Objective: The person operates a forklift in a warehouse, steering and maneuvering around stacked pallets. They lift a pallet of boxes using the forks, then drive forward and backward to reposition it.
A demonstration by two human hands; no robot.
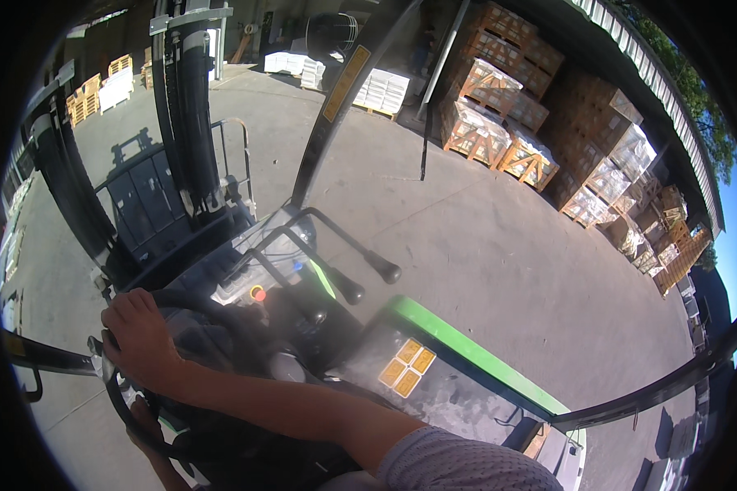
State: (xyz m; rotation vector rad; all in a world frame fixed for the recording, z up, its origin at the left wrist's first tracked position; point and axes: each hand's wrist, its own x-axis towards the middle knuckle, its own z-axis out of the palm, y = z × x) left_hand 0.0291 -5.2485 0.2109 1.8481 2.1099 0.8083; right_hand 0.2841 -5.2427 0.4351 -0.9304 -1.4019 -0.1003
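My right hand (pixel 141 337) and left hand (pixel 145 422) grip the steering wheel (pixel 121 407); steering looks under way, unfinished, levers (pixel 350 290) untouched.

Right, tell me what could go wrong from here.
The dark mast uprights might hide someone or something beyond them. The tall stacked crates could topple if bumped. With the right hand on the steering wheel and the left hand low at its rim, reaching the black-knobbed levers might be slow.
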